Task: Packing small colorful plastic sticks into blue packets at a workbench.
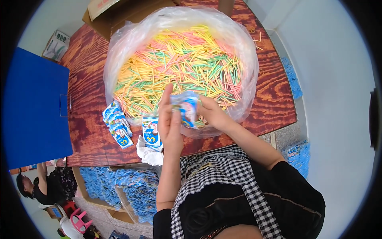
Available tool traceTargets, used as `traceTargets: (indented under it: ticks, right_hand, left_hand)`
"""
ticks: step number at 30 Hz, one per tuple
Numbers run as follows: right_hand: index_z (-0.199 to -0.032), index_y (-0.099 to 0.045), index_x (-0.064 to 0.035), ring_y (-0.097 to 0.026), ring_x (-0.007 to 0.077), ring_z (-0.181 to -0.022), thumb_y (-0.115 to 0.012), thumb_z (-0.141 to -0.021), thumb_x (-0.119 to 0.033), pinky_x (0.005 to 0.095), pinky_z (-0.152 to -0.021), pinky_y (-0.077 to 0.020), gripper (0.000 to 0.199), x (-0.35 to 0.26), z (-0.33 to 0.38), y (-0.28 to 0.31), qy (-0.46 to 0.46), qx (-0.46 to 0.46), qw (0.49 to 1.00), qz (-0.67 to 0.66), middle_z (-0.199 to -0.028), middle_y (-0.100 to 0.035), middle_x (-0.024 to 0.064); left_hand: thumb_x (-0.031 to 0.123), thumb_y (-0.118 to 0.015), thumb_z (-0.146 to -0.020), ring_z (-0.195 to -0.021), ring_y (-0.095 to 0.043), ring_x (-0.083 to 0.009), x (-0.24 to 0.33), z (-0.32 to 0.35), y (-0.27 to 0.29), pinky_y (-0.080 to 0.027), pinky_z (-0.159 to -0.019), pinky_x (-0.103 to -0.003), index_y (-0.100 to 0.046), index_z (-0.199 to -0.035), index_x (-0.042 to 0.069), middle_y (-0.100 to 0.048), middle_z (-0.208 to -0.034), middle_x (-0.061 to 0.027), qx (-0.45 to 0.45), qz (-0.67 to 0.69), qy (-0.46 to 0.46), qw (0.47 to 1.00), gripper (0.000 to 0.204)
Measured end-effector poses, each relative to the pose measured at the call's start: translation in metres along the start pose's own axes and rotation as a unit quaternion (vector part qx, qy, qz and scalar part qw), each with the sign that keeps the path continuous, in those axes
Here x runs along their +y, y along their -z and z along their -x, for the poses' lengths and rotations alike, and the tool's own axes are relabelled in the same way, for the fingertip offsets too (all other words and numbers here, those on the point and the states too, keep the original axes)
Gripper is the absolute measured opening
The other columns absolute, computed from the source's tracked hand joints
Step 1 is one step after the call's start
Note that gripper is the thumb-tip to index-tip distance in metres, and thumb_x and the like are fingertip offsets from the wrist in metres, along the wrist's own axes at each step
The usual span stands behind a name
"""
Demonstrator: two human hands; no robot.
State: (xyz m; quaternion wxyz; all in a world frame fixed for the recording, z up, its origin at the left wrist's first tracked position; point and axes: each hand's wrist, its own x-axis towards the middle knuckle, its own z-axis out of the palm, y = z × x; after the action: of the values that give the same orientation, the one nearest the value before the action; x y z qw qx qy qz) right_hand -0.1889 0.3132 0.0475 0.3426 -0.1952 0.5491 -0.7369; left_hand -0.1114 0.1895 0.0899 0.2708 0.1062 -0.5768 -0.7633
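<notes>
In front of me, a small blue-and-white packet (188,108), blurred by motion, is held between my two hands. My left hand (170,127) has its thumb against the packet's left edge, with one finger stretched upward. At the packet's right side, my right hand (213,113) grips it with bent fingers. Below and behind them, a large clear plastic bag (250,79) is spread open, full of thin yellow, pink and green sticks (175,63). Another packet (151,133) lies beside my left wrist, by a crumpled white cloth (149,153). Several packets (117,123) overlap farther left.
The wood-patterned table (89,99) has a blue board (38,107) at its left and a cardboard box (115,18) behind the bag. Boxes of blue packets (135,187) sit below its front edge. Another person (45,181) is at the lower left, near a pink stool (80,221).
</notes>
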Motion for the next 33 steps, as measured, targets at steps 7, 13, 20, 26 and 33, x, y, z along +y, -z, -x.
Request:
traceTargets:
  ticks: [7,13,20,26,33]
  right_hand:
    - [-0.105,-0.058,-0.0040,-0.056,0.0087,-0.069,-0.056,-0.092,-0.015,0.0247,-0.058,-0.0449,0.018,-0.001,0.007,-0.004,-0.070,0.008,0.996,-0.048,-0.082,-0.061,0.0013]
    - [-0.093,-0.059,-0.0070,-0.048,0.0042,-0.059,-0.054,-0.095,-0.018,0.0194,-0.052,-0.0378,0.012,-0.008,-0.002,0.007,-0.157,-0.079,0.984,-0.029,-0.070,-0.052,-0.0039]
    - [-0.090,-0.057,-0.0049,-0.046,0.0045,-0.059,-0.054,-0.095,-0.017,0.0192,-0.054,-0.0387,0.013,-0.002,-0.006,0.007,-0.086,0.056,0.995,0.010,-0.070,-0.052,-0.0038]
    - [-0.101,-0.059,-0.0003,-0.047,0.0074,-0.060,-0.054,-0.096,-0.019,0.0199,-0.055,-0.0376,0.020,-0.006,-0.009,0.018,-0.109,0.034,0.987,-0.109,-0.071,-0.053,-0.0020]
    - [-0.110,-0.060,-0.0048,-0.063,0.0120,-0.080,-0.058,-0.093,-0.018,0.0241,-0.068,-0.0509,0.021,0.017,-0.001,0.010,-0.189,0.051,0.960,-0.199,-0.092,-0.065,0.0028]
  left_hand:
    - [0.007,-0.051,-0.091,-0.128,-0.044,-0.0333,-0.007,-0.018,0.002,-0.034,-0.103,-0.041,-0.054,-0.094,-0.003,-0.051,-0.131,-0.0207,-0.203,-0.308,-0.135,0.919,0.011]
    - [0.005,-0.051,-0.093,-0.079,-0.050,-0.0091,-0.034,-0.020,0.020,-0.041,-0.072,-0.024,-0.058,-0.090,-0.002,-0.057,-0.092,-0.0041,-0.032,-0.114,0.076,0.990,0.010]
    - [0.007,-0.055,-0.093,-0.069,-0.045,-0.0028,-0.039,-0.021,0.022,-0.036,-0.061,-0.018,-0.059,-0.090,0.000,-0.054,-0.078,0.0043,0.041,-0.087,0.098,0.991,0.009]
    - [0.008,-0.053,-0.094,-0.094,-0.055,-0.0071,-0.029,-0.020,0.028,-0.043,-0.078,-0.022,-0.061,-0.092,-0.001,-0.060,-0.119,-0.0080,0.040,0.004,0.131,0.991,0.011]
    - [0.007,-0.053,-0.091,-0.128,-0.045,-0.0316,-0.011,-0.014,0.008,-0.026,-0.110,-0.041,-0.054,-0.092,-0.003,-0.050,-0.135,-0.0170,-0.227,-0.220,-0.021,0.949,0.010]
